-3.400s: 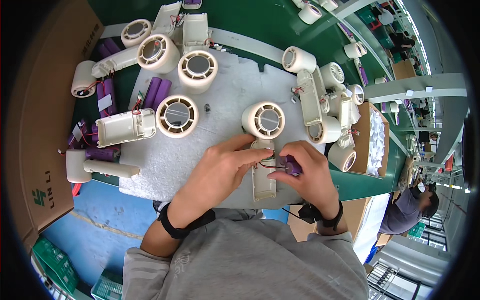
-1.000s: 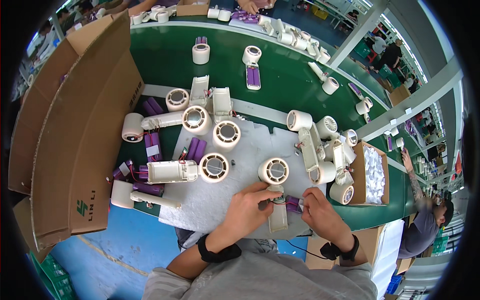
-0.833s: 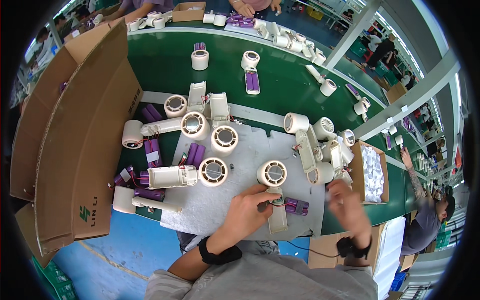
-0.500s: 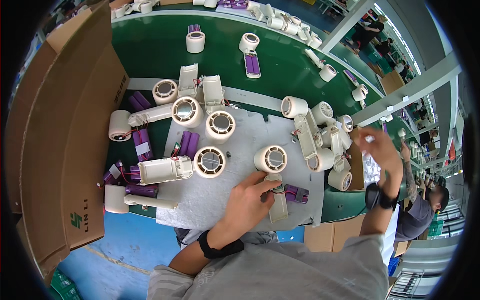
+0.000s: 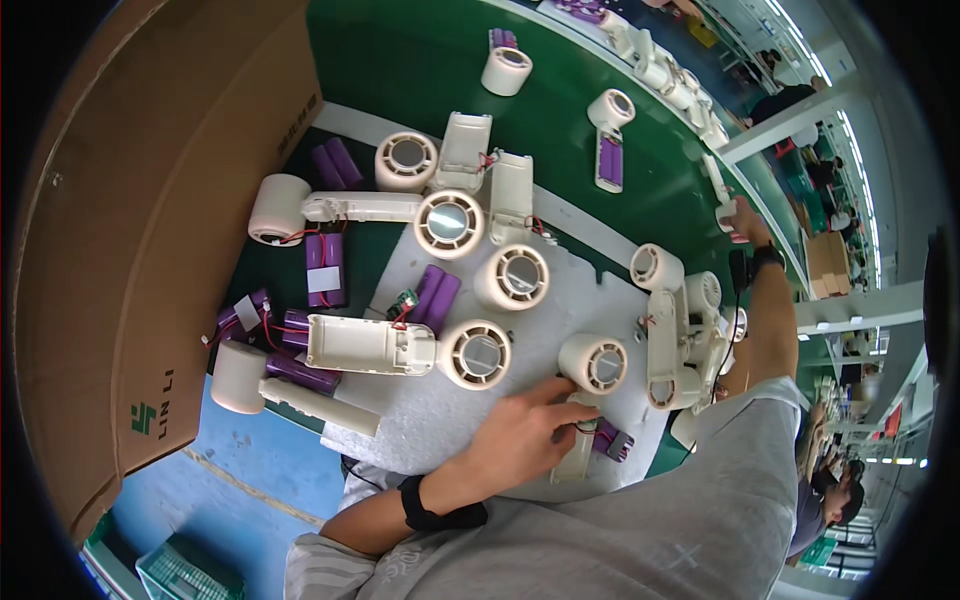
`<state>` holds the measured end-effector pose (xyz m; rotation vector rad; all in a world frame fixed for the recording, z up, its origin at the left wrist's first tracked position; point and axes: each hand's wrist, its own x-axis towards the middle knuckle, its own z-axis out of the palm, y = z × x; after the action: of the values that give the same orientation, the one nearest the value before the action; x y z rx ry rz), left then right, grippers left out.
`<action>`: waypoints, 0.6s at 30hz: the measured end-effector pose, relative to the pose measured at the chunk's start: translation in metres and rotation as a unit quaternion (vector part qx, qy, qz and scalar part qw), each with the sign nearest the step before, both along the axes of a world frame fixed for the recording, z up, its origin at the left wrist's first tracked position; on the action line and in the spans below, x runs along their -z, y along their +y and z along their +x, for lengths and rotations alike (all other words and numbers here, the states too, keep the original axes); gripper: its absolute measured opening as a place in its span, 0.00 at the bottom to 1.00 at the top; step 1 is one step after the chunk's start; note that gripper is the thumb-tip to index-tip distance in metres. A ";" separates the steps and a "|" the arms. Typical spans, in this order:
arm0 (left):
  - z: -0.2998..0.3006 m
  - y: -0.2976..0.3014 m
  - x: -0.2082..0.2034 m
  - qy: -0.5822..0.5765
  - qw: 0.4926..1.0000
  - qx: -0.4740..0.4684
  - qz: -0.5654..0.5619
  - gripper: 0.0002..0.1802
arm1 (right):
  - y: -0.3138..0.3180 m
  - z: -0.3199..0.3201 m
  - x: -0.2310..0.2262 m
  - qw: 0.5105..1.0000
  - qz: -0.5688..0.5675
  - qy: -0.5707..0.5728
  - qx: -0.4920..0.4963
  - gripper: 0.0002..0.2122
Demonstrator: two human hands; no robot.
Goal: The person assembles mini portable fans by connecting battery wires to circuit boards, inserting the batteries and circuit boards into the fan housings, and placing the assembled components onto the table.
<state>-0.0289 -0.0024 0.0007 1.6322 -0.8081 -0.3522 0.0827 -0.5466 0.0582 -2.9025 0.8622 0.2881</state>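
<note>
My left hand (image 5: 525, 437) is closed over the open handle of a cream handheld fan (image 5: 594, 364), just below its round head. A purple battery pack (image 5: 613, 440) lies beside that handle, partly behind my fingers. Out at the far right, my stretched right hand (image 5: 743, 220) is at a white fan (image 5: 716, 182) on the green surface, overlapping its round end. Its fingers are small and partly hidden, so their grip cannot be made out. Left of my left hand lies another fan with an open handle shell (image 5: 365, 344), near a purple battery pair (image 5: 436, 298).
A tall cardboard box (image 5: 200, 220) walls off the left side. More fans (image 5: 660, 345) cluster at the right of the white foam sheet (image 5: 400, 430). Two fans with purple batteries (image 5: 609, 150) stand farther back on the green belt (image 5: 420, 60). A person (image 5: 835, 500) is at the right.
My view has turned, shifting the bench items left and down. My right hand has gone from beside the small carton at the right out to the far belt. My left hand stays on the fan.
</note>
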 end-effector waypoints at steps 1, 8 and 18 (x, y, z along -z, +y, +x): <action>0.001 -0.001 -0.002 0.004 1.000 0.011 0.000 0.17 | -0.003 -0.001 -0.009 0.999 0.003 0.013 0.030 0.33; 0.000 -0.005 -0.004 -0.004 0.999 0.032 0.001 0.17 | 0.131 -0.012 -0.088 0.993 0.114 -0.038 0.001 0.21; -0.003 0.002 0.001 -0.047 0.998 0.040 -0.021 0.17 | 0.317 -0.063 -0.046 0.955 0.127 -0.007 -0.268 0.22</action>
<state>-0.0324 -0.0003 -0.0002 1.5897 -0.9478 -0.3152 0.0199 -0.2299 0.1038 -2.8232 0.0083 0.3842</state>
